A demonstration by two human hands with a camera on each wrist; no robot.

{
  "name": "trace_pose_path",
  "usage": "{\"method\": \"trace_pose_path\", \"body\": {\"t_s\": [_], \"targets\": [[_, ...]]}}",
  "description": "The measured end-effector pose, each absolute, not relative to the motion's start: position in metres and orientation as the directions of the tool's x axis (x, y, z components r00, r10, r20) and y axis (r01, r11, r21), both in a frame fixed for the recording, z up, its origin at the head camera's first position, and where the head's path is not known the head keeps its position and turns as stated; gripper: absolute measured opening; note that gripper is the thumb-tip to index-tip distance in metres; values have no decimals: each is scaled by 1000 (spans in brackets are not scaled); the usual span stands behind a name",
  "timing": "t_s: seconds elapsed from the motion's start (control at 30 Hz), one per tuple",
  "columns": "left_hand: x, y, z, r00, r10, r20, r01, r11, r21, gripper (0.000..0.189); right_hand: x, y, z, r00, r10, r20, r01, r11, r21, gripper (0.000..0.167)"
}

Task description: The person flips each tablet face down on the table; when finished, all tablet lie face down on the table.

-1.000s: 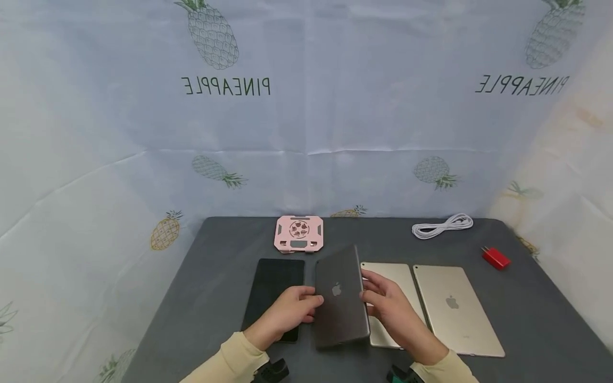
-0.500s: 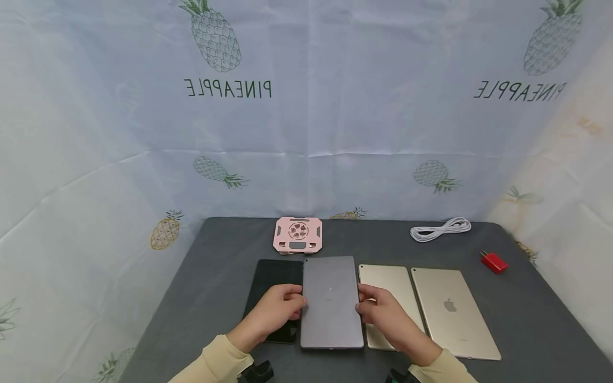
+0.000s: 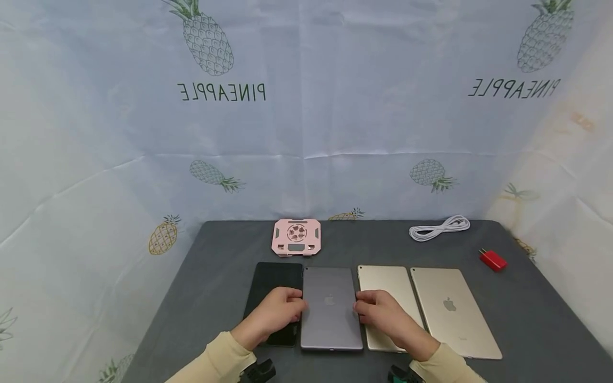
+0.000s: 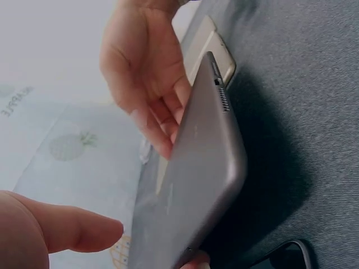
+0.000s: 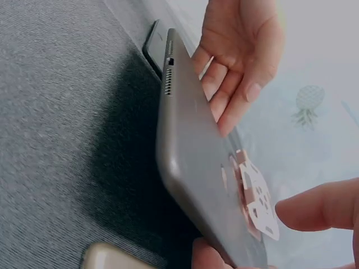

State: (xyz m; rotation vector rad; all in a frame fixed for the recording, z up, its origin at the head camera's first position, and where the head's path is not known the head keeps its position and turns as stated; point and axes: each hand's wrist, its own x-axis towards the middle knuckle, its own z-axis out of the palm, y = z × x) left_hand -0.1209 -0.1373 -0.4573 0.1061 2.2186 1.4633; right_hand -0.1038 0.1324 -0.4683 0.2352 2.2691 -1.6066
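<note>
A dark grey tablet [image 3: 330,324], back side up, is between my two hands, slightly above the table in the wrist views, where a shadow lies under it. My left hand [image 3: 274,314] holds its left long edge, fingertips at the underside; the thumb stands apart from the back in the left wrist view. My right hand [image 3: 387,315] holds the right edge likewise, its thumb [image 5: 314,208] off the surface. A black tablet [image 3: 275,279], screen up, lies partly hidden under my left hand. The gold tablet [image 3: 385,279] is partly covered by my right hand.
Another gold tablet [image 3: 450,314] lies at the right. Behind the row are a pink folding stand [image 3: 296,236], a coiled white cable [image 3: 439,229] and a red charger plug [image 3: 493,260]. A pineapple-print curtain [image 3: 306,122] hangs behind the grey table [image 3: 230,250].
The grey tablet has turned from steeply tilted to nearly level, lowering into the gap between the black and gold tablets. Both hands have stayed at its edges.
</note>
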Motion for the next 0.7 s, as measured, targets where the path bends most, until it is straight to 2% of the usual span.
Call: {"method": "trace_pose_path", "body": {"t_s": [0.5,0.7], "targets": [[-123,-133,-449,-886,266,-380,-232,456,859,61,-108,126,-462,-927,-47,-372,335,345,-877,49],[-123,-124,-449,-903,223,-368,-260,398,880,59,-103,130,-458,-930,-45,-365,330,339,-881,52]]}}
